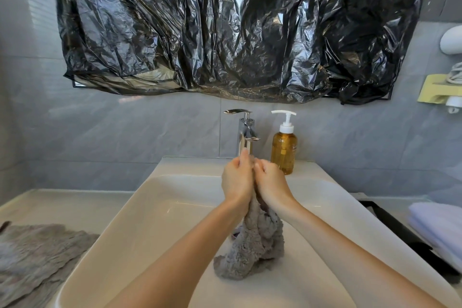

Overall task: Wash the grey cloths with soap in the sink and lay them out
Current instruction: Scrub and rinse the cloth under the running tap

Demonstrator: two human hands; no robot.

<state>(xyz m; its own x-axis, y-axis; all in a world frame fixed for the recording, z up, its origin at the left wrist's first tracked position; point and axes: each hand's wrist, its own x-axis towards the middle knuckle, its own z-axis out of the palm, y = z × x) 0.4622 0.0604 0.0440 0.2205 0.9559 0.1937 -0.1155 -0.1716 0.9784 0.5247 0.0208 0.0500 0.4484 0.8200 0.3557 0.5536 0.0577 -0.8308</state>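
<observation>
A white sink (162, 207) sits below a grey tiled wall. Over its bowl hangs a bunched grey cloth (252, 252), its top gripped tight by the left hand (237, 180) and right hand (271, 184), the 2 pressed together. Just behind them stand a chrome tap (246, 132) and an amber soap pump bottle (283, 152). A second grey cloth (32, 252) lies on the counter (62, 202) to the left.

faucet (246, 136) and soap bottle (283, 151) just behind hands (252, 180), basin (160, 210) sides open

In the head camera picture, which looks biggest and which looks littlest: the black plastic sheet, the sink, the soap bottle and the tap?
1. black plastic sheet
2. sink
3. soap bottle and tap: they look about equally tall, and the tap's base is hidden, so I won't rank them.
</observation>
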